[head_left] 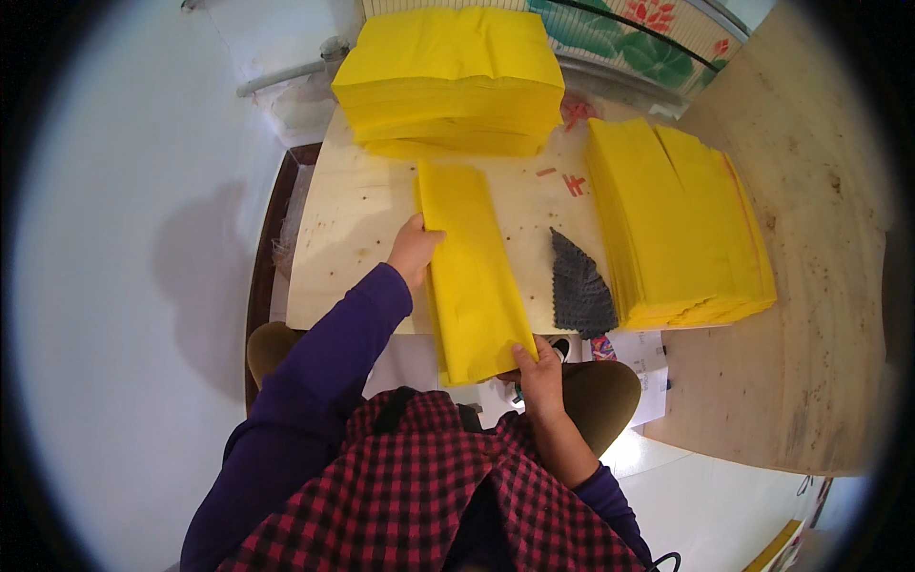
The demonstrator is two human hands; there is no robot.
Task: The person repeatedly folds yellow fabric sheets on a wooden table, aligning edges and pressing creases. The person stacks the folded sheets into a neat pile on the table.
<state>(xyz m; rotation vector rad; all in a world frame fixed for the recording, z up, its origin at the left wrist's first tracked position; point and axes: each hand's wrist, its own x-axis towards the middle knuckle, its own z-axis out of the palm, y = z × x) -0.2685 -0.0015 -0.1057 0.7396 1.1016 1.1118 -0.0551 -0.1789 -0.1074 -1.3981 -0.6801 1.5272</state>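
A long folded piece of yellow cloth (472,276) lies tilted over the table's near edge, its lower end sticking out above my lap. My left hand (416,252) grips its left edge, thumb on top and the other fingers hidden beneath. At the lower right corner my right hand (539,379) pinches the cloth, with the thumb on top. Beyond it stands a tall stack of yellow cloth (448,86). Another stack of folded yellow cloth (672,229) sits to the right. Between that stack and my cloth lies a dark grey knitted cloth (579,286).
The pale wooden table (353,210) has some small red strips (574,184) on it. A red tangle (577,110) lies by the far stack. A broad wooden panel (762,391) borders the right side, and a white wall (124,238) the left. My knees are under the near edge.
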